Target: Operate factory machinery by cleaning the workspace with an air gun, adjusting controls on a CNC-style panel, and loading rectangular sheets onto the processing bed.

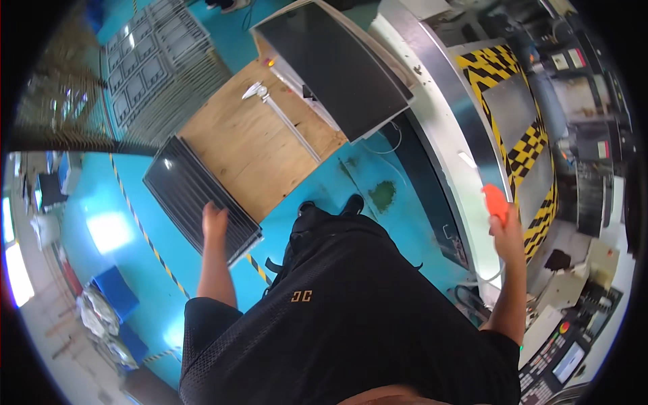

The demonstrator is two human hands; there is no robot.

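Both hands [215,221] [507,231] well apart

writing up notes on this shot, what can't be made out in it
All in the head view:
- Orange object: lower part hidden by the right hand.
- Dark panel stack: partly covered by the left hand; contact unclear.
- Caliper: scale too small.
- Control panel: screen blurred, bottom cut off by picture edge.

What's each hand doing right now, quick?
Left hand: at the dark ribbed stack, no held object visible; open or closed cannot be told.
Right hand: closed, holding an orange object.
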